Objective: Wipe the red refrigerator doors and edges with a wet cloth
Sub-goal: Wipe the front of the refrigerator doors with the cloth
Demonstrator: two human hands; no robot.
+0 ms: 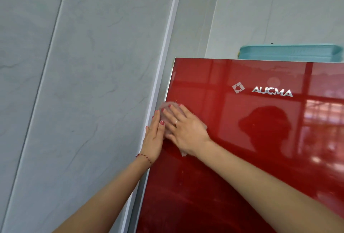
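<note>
The glossy red refrigerator door (232, 167) fills the lower right, with a silver AUCMA logo near its top. My right hand (183, 131) lies flat on the door near its left edge, pressing a thin pale cloth (166, 105) against the glass. Bits of the cloth show above the fingertips and below the wrist. My left hand (153, 139) rests beside it, wrapped over the door's left edge, with its thumb on the red front. A red string bracelet circles the left wrist.
A grey marbled wall (83, 83) with a white vertical trim strip (163, 55) stands close to the fridge's left side. A turquoise tray (290, 52) lies on top of the refrigerator. The door reflects windows and a person's silhouette.
</note>
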